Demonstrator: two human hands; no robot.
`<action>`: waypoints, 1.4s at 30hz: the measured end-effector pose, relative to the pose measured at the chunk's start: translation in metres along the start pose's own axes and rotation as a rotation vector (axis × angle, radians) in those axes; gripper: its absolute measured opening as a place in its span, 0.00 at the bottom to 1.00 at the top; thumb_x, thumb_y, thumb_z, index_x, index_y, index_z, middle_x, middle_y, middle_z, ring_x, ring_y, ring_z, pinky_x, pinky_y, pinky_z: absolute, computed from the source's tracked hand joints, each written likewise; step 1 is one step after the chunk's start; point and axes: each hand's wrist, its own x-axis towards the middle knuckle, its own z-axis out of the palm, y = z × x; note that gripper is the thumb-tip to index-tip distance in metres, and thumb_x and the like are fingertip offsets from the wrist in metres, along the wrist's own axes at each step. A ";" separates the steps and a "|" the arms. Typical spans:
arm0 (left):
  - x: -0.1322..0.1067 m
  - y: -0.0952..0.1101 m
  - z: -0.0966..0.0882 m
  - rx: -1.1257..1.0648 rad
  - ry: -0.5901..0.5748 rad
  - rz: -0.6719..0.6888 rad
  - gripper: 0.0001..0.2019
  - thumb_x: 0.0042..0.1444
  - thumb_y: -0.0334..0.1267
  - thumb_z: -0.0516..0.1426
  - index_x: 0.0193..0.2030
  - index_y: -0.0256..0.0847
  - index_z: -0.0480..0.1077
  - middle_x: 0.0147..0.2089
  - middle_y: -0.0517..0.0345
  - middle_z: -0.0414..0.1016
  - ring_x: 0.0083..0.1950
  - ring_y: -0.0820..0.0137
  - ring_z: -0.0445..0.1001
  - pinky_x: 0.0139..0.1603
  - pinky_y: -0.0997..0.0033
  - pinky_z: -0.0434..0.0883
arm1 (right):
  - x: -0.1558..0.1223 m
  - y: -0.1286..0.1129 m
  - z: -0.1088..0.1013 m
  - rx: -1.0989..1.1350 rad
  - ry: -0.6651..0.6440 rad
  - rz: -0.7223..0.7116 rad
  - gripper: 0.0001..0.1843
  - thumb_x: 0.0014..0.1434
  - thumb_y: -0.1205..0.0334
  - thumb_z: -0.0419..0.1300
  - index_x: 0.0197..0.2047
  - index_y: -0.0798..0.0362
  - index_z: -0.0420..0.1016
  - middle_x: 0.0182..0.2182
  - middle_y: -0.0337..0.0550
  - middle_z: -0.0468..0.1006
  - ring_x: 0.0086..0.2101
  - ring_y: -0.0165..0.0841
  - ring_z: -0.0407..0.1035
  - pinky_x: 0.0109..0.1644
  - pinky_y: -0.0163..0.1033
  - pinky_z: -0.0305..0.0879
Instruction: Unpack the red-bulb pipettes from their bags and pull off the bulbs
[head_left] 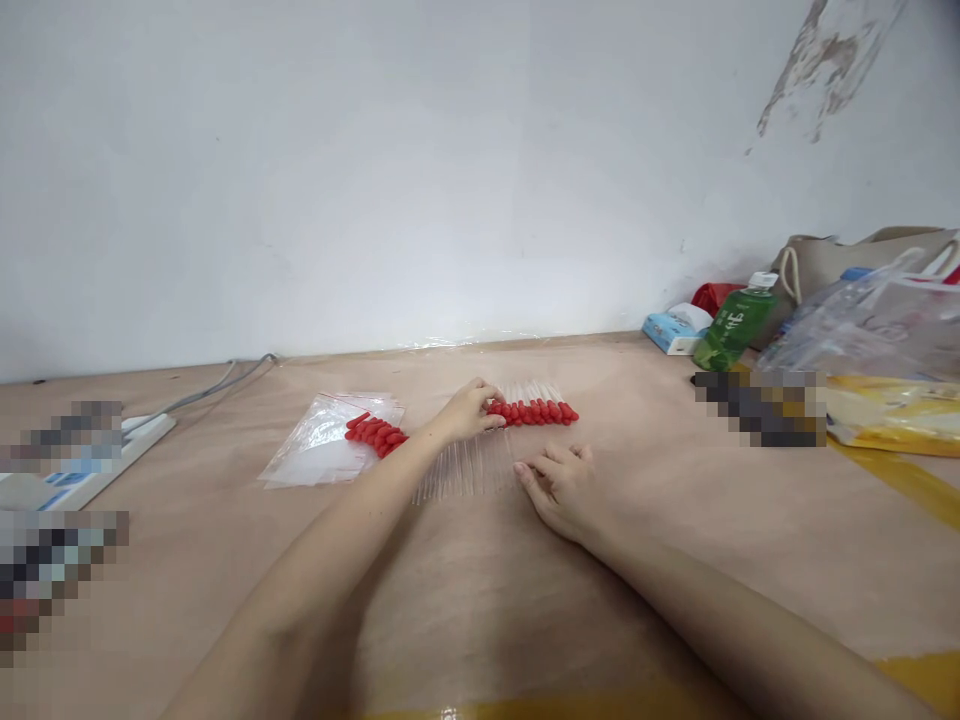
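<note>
My left hand [472, 410] reaches to the left end of a row of droppers [536, 411] with red rubber bulbs, its thumb and fingers closed around a dropper's bulb there. Their clear tubes point toward the wall. Nearer to me lie several clear tubes [465, 468] side by side, partly under my left hand and forearm. My right hand [562, 485] rests on the table just right of these tubes, fingers apart and holding nothing. More red rubber bulbs [375, 435] lie in a cluster left of my left forearm, on the edge of clear plastic zip bags [322, 440].
Brown paper covers the table [450, 600] against a white wall. At right stand a tissue pack [675, 330], a green bottle [739, 320] and plastic bags [885, 330]. A power strip [150, 437] with a grey cable [217, 388] lies at left. Some items are blurred out.
</note>
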 end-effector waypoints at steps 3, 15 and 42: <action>0.005 -0.005 0.003 -0.015 0.035 0.001 0.03 0.45 0.30 0.59 0.29 0.37 0.71 0.32 0.58 0.67 0.30 0.74 0.69 0.35 0.71 0.70 | 0.001 -0.001 0.001 -0.004 -0.005 -0.021 0.19 0.61 0.57 0.47 0.24 0.53 0.71 0.22 0.37 0.68 0.24 0.25 0.59 0.37 0.37 0.44; -0.068 0.009 -0.015 -0.145 0.460 -0.051 0.08 0.54 0.33 0.52 0.40 0.38 0.69 0.42 0.52 0.71 0.43 0.69 0.72 0.44 0.67 0.71 | 0.003 -0.002 -0.006 0.029 0.159 0.013 0.20 0.57 0.55 0.51 0.51 0.54 0.66 0.40 0.49 0.69 0.41 0.36 0.64 0.45 0.41 0.54; -0.140 0.038 0.007 0.180 0.171 0.217 0.06 0.57 0.35 0.52 0.33 0.41 0.70 0.26 0.59 0.69 0.31 0.71 0.65 0.37 0.67 0.58 | -0.006 -0.011 -0.010 0.083 -0.056 -0.496 0.08 0.58 0.63 0.52 0.37 0.48 0.72 0.22 0.34 0.73 0.28 0.28 0.58 0.47 0.44 0.46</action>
